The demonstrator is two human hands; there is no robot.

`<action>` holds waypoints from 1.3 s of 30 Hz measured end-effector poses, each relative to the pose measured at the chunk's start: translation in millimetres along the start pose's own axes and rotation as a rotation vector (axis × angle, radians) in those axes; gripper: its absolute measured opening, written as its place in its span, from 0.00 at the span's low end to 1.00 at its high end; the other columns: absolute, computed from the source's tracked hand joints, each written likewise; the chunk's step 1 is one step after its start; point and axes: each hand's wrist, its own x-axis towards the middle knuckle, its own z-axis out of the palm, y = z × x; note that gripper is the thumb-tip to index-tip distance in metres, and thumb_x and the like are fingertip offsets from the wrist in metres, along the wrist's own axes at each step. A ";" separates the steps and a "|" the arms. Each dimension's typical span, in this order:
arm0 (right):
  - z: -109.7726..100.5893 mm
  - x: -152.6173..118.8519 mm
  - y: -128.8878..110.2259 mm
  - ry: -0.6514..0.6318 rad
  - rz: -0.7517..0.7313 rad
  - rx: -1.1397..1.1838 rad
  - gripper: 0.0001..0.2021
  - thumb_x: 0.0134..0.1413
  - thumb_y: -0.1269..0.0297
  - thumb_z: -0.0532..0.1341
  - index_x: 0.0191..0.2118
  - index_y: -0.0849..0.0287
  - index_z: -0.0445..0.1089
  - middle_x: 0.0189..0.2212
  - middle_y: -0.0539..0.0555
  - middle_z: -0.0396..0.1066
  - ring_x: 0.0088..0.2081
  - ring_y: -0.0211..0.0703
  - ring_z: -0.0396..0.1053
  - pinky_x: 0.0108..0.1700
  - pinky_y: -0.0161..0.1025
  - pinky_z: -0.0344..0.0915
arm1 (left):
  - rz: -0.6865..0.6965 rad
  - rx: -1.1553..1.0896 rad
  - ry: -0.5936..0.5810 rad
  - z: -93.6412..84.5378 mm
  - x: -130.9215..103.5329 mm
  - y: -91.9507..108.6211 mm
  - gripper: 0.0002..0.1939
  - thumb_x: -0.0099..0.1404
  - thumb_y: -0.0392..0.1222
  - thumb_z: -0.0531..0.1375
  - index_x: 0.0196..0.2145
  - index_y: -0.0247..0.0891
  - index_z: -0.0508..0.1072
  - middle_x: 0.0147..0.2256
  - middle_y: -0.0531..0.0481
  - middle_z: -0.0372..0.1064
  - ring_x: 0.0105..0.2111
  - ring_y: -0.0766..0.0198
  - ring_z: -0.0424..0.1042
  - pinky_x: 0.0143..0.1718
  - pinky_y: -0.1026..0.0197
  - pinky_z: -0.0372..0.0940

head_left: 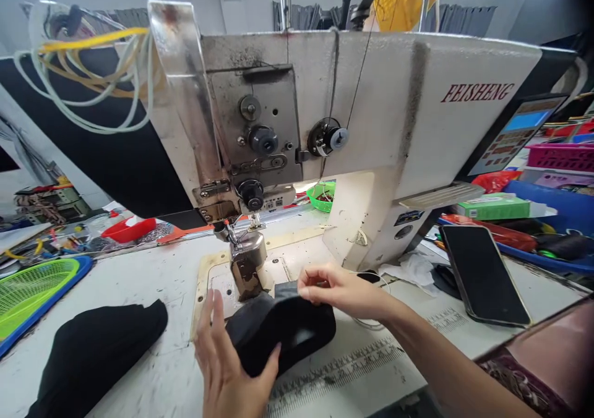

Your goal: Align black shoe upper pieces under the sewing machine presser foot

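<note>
A black shoe upper (281, 334) lies on the white tabletop (153, 282) near its front edge, right in front of the metal post (248, 263) of the sewing machine (371, 127). The left hand (229, 368) comes up from the front edge and cups the piece at its lower left side: the thumb presses against the front of the dark fabric, while the four fingers (211, 322) stand straight, close together, along its left flank, their tips just beside the base of the post. The hand is spread around the piece rather than closed on it. The right hand (341, 291) reaches in from the right, forearm crossing the printed ruler (343, 368) on the tabletop. Its fingertips (309, 282) are pinched together on the upper back edge of the shoe upper, thumb and forefinger clamped on the rim of the fabric, the other fingers curled beside them. So the piece sits between the two hands, held at its top right and braced at its lower left, with its back end touching or nearly touching the post; which of the two cannot be told.

A second heap of black fabric (97, 350) lies well apart toward the front left corner. A green mesh basket (32, 291) sits at the left edge. A dark phone (482, 276) lies face up on the right side, beside a blue tray (552, 201) holding a green box (494, 208).
</note>
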 end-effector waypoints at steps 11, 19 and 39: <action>73.5 -2.1 -28.1 0.121 -0.272 -0.220 0.11 0.52 0.74 0.68 0.41 0.53 0.75 0.40 0.52 0.71 0.43 0.49 0.65 0.46 0.43 0.56 | -0.366 -0.453 -0.089 -6.5 0.5 -17.9 0.31 0.66 0.41 0.56 0.65 0.43 0.54 0.61 0.42 0.62 0.63 0.52 0.60 0.64 0.47 0.55; 54.9 20.0 -3.8 0.317 -0.055 0.274 0.15 0.62 0.52 0.60 0.33 0.60 0.71 0.27 0.50 0.68 0.30 0.39 0.68 0.32 0.34 0.68 | -0.316 -0.197 0.038 -4.7 -10.4 -24.3 0.28 0.71 0.49 0.55 0.65 0.46 0.53 0.64 0.38 0.50 0.66 0.43 0.48 0.64 0.34 0.50; 44.8 -25.7 8.5 0.245 -0.330 -0.354 0.11 0.51 0.77 0.72 0.39 0.57 0.77 0.36 0.53 0.74 0.41 0.48 0.68 0.42 0.41 0.64 | -0.147 -0.196 0.012 -25.6 0.1 -9.3 0.27 0.69 0.48 0.58 0.64 0.51 0.59 0.65 0.43 0.57 0.65 0.45 0.58 0.61 0.40 0.59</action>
